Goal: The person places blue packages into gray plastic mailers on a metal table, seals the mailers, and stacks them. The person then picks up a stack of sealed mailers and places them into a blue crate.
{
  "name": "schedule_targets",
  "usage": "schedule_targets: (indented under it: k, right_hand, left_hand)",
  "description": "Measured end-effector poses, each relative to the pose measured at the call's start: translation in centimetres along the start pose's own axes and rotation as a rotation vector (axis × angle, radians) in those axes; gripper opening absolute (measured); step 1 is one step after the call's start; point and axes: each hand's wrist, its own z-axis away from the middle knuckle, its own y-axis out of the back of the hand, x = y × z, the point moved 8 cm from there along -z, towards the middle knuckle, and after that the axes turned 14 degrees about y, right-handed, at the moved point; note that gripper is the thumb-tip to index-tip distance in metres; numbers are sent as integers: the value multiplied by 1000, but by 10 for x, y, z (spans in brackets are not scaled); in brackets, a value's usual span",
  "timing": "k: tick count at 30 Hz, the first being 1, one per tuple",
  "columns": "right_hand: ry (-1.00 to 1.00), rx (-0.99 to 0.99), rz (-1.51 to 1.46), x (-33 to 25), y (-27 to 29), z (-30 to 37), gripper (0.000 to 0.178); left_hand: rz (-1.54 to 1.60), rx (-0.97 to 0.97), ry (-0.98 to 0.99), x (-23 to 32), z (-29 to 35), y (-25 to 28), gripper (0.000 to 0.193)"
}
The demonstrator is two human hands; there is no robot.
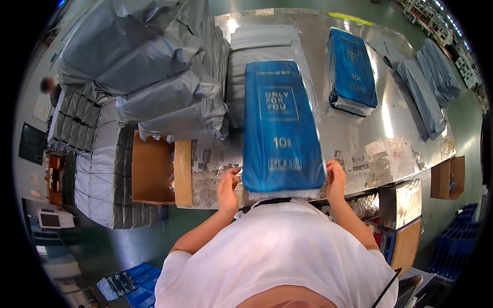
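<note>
A blue plastic-wrapped pack with pale printing lies lengthwise before me, its white near end over the table's front edge. My left hand is at its left near side, fingers curled in toward the pack. On the opposite side my right hand has its bent fingertips against the pack's edge. Both hands flank the pack close to my body; their contact beneath its top face is hidden. A grey plastic-wrapped bundle lies under or behind the pack's far end. Another blue pack rests apart to the right.
Grey plastic-wrapped bundles are piled high at the left. An open cardboard box stands by the metal table's left front corner. Flat grey bags lie at the right. Another carton stands beyond the right edge.
</note>
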Motion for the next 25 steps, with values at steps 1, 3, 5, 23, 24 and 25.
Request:
schedule_targets:
  k: [1,3,5,23,24,25]
  right_hand:
    - [-111,43,9,37,19,1,23]
    - [-245,58,68,83,36,-4,28]
    - [-277,-1,161,96,33,-22,37]
    - [-411,-168,129,103,-51,-30,57]
    - [-378,-194,144,105,-51,-25,59]
    - [-331,-236,151,108,-51,-19,64]
  left_hand:
    - [-55,30,59,-22,-12,13,29]
    - [-71,58,151,-33,-31,10,31]
    - [-181,49,172,-37,-53,0,35]
    - [-188,-266,454,-104,-72,-17,68]
    - [-250,-307,348,-97,-68,-19,69]
    - [-311,-348,241,-89,-61,-20,69]
